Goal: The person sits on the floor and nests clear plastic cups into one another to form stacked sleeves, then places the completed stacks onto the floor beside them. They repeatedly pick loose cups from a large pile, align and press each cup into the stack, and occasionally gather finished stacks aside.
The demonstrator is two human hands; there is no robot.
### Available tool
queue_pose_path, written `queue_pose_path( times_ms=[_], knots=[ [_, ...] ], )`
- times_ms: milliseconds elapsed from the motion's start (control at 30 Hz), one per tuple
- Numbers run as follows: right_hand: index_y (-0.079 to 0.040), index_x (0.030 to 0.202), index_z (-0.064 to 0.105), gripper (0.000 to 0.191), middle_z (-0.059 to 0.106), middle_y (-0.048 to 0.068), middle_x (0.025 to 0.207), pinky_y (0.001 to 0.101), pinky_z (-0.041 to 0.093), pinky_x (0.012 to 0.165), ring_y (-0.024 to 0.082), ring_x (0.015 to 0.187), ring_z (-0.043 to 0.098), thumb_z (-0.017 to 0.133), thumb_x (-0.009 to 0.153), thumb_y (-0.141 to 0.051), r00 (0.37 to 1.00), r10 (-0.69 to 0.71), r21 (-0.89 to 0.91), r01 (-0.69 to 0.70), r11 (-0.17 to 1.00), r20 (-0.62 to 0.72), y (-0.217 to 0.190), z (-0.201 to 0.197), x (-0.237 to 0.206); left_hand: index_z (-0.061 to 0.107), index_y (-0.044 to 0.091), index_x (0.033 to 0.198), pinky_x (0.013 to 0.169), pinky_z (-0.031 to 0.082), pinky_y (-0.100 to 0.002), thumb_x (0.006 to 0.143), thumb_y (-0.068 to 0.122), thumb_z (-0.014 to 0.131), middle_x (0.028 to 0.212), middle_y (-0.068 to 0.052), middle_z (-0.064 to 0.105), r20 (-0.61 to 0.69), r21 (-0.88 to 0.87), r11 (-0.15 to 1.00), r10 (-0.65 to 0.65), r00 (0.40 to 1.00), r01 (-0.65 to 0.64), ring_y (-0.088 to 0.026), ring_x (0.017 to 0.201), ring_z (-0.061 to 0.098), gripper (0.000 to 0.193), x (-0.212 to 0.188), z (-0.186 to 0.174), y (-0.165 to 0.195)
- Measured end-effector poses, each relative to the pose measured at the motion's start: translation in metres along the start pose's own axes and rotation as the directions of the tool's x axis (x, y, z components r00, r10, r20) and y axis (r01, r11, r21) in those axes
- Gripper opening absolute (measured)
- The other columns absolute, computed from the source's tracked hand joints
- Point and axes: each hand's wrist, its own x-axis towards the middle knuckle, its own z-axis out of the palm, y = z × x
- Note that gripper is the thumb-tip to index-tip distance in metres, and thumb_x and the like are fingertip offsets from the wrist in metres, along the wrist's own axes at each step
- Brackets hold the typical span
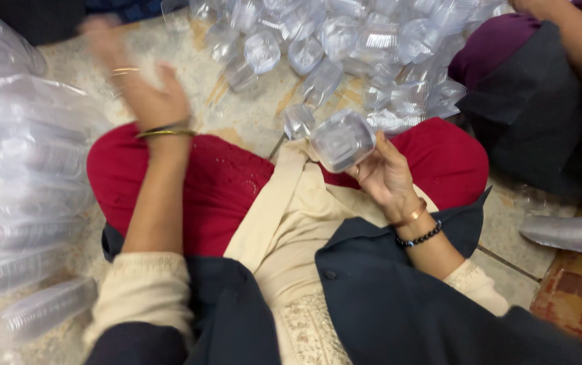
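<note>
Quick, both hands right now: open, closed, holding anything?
Left hand: blurred, reaching toward the floor; cannot tell whether it holds anything.
Right hand: closed on a clear plastic cup, held over the lap.

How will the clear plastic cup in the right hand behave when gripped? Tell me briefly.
The clear cup looks thin-walled, so probably light and easily squashed. Its glossy surface may slip in the right hand. Loose cups lie toppled, so they likely tip.

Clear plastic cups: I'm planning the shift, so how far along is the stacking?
Done: bagged stacks lie at the left. In hand: the right hand holds one cup; the blurred left hand reaches out. Left: a large loose pile on the floor.
</note>
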Motion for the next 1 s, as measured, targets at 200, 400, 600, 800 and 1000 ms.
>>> queue_pose_path(
  times_ms=[200,400,600,800,1000],
  knots=[
    [-0.007,0.111,0.062,0.023,0.072,0.009,0.11,0.0455,0.058,0.093,0.023,0.104,0.069,0.07,0.097,-0.022,0.982,-0.181,-0.207,0.19,0.96,0.059,0.01,-0.014,-0.009,0.039,0.021,0.155,0.07,0.063,-0.038,0.092,0.053,0.051,0.146,-0.008,0.05,0.811,-0.41,0.216,-0.358,0.463,0.886,-0.02,0.107,0.062,0.072,-0.045,-0.013,0.034],
    [-0.006,0.108,0.054,0.025,0.063,0.002,0.116,0.03,0.05,0.096,0.012,0.109,0.057,0.076,0.097,-0.003,0.893,-0.355,-0.524,0.451,0.723,0.278,0.034,-0.002,-0.015,0.049,0.012,0.138,0.08,0.065,-0.048,0.078,0.022,0.074,0.128,-0.007,0.062,0.939,-0.299,0.116,-0.14,0.314,0.947,-0.024,0.113,0.067,0.066,-0.124,-0.012,0.073],
    [-0.004,0.144,0.046,0.04,0.07,0.01,0.126,0.0263,0.048,0.106,0.014,0.12,0.063,0.05,0.106,-0.017,0.974,-0.157,-0.718,0.226,0.658,0.162,0.004,0.021,-0.01,0.06,-0.003,0.132,0.091,0.055,-0.034,0.08,0.017,0.078,0.12,-0.014,0.068,0.88,-0.445,0.08,-0.146,0.452,0.892,-0.021,0.107,0.066,0.057,-0.114,0.004,0.052],
    [0.003,0.145,0.044,0.046,0.076,0.004,0.11,0.0222,0.057,0.093,0.008,0.104,0.072,0.049,0.102,-0.014,0.998,-0.051,-0.694,0.055,0.718,0.027,-0.015,0.026,-0.013,0.062,-0.004,0.128,0.089,0.054,-0.033,0.082,0.021,0.076,0.113,-0.014,0.07,0.869,-0.47,0.072,-0.136,0.475,0.88,-0.02,0.102,0.068,0.055,-0.115,0.012,0.046],
    [0.006,0.143,0.054,0.046,0.052,-0.013,0.069,0.0168,0.026,0.052,-0.004,0.057,0.034,0.06,0.101,-0.01,0.988,-0.143,-0.822,0.124,0.555,0.052,-0.011,0.028,-0.019,0.062,-0.003,0.128,0.087,0.054,-0.033,0.08,0.022,0.077,0.113,-0.014,0.069,0.874,-0.46,0.072,-0.139,0.466,0.885,-0.02,0.1,0.068,0.056,-0.114,0.003,0.052]
  ],
)
